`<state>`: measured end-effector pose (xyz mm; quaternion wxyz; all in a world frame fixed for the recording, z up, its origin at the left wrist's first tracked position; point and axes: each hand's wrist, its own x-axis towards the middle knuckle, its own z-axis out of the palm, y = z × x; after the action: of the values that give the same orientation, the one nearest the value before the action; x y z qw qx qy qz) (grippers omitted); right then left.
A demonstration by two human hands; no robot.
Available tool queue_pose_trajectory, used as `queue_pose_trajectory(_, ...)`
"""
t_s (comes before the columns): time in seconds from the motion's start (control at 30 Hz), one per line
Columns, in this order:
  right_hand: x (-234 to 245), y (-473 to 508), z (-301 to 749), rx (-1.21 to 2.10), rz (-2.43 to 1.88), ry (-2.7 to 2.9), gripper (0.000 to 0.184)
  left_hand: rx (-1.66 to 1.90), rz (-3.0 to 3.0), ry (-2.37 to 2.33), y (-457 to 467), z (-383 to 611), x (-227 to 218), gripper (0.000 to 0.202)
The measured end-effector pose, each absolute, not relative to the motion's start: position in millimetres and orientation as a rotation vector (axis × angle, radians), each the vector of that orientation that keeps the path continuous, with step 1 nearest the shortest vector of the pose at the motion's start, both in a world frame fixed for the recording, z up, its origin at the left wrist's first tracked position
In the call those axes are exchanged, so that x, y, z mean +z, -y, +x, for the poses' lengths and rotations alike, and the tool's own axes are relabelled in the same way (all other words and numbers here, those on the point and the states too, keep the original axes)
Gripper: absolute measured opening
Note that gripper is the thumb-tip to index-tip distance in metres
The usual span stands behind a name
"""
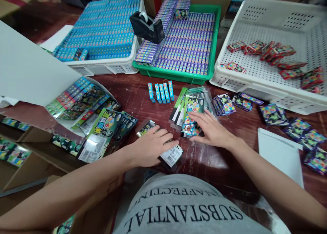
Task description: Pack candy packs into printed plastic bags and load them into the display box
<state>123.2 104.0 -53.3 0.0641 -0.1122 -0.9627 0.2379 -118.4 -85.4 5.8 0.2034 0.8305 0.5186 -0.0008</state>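
Both hands are down on the dark wooden surface [230, 166], close in front of the person. The left hand [150, 147] lies palm down on a clear-wrapped pack [170, 155] whose barcode label sticks out past the fingertips; the fingers [166, 138] are loosely curled, pressing the pack flat rather than gripping it. The right hand [211, 130] rests with fingers spread wide and flat over the near end of a stack of packs [191, 110], touching the top one, nothing closed around it. The two hands lie near each other, not touching.

Just beyond the stack stand four small blue boxes [160, 92] in a row. To the left a fan of green packs [102, 133] spills out under a white board [28, 70]. To the right, purple packets [224, 104] lie scattered, with a white sheet [281, 155] beside the right forearm.

Along the far edge sit a white tray [102, 69] of blue boxes, a green tray [216, 40] of purple boxes with a black tape dispenser [146, 27] on top, and a white crate [255, 82] holding loose red packets [276, 52].
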Motion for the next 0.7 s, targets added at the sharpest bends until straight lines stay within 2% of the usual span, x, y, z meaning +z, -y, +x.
queue_pose_trajectory(0.17,-39,-106,139,0.652,-0.386,2.978,0.085,-0.037,2.27,-1.584,98,-106,2,0.08)
queue_pose_trajectory(0.4,-3,-116,86,0.529,0.05,3.201,0.055,-0.014,2.177,-1.643,111,-92,-6,0.085)
queue_pose_trajectory(0.47,4,-118,71,0.621,-0.13,3.098,0.057,0.114,2.111,-1.725,109,-92,-4,0.095)
queue_pose_trajectory(0.57,5,-115,62,0.763,-0.686,2.811,0.065,0.399,1.978,-1.934,91,-90,-4,0.104)
queue_pose_trajectory(0.63,1,-109,68,0.727,-1.014,2.719,0.067,0.546,1.943,-1.975,69,-90,-10,0.11)
queue_pose_trajectory(0.7,-5,-101,83,0.603,-1.144,2.689,0.074,0.598,1.973,-1.899,42,-91,-20,0.119)
